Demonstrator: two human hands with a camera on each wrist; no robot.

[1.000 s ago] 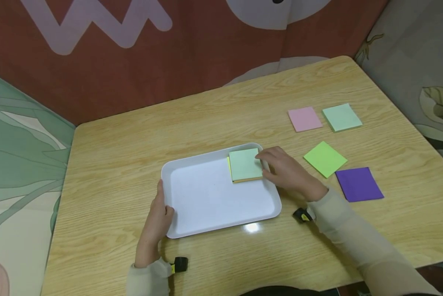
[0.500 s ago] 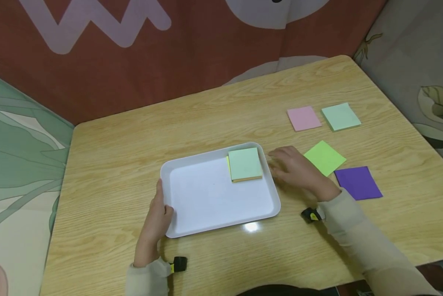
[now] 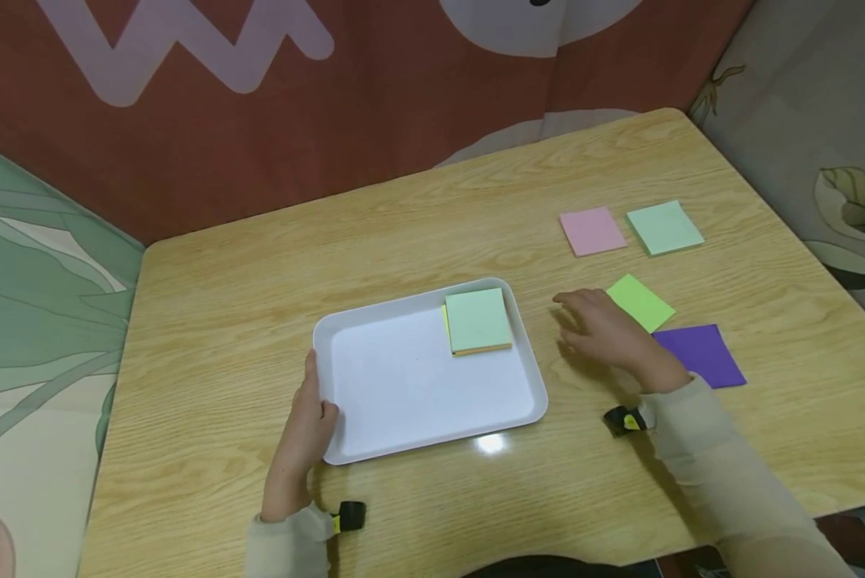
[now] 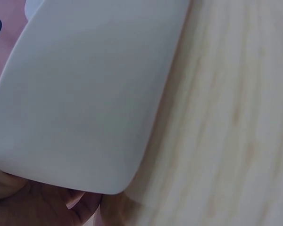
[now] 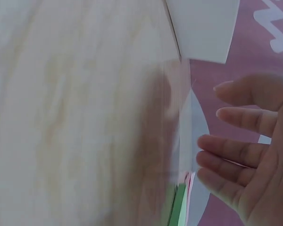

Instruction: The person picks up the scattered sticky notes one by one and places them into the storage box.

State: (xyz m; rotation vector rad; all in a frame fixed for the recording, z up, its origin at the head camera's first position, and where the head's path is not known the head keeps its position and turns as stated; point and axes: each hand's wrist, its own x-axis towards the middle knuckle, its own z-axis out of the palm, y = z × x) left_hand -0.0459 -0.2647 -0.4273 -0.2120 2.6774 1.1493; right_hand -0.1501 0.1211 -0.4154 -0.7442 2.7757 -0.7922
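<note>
In the head view, my left hand [image 3: 306, 421] holds the left side of a white tray [image 3: 375, 453], its fingers along the outer wall and the thumb by the rim. In the left wrist view the hand [image 4: 40, 202] shows low behind the tray's edge [image 4: 94, 103]. A light green sticky note pad [image 3: 478, 319] lies in the tray's far right corner, with yellow and orange edges showing beneath it. My right hand [image 3: 606, 331] hovers right of the tray, fingers loosely bent and holding nothing. It partly covers a lime green sticky note pad [image 3: 642, 301] and a purple one [image 3: 707, 357].
A pink sticky note pad [image 3: 593, 231] and a mint green one [image 3: 665, 228] lie side by side at the back right of the wooden table [image 3: 216, 321]. A red patterned cloth [image 3: 382, 120] hangs behind the table.
My right hand has come away from the pads in the tray and moved right, past the rim, over the table. The left hand and tray have kept their place.
</note>
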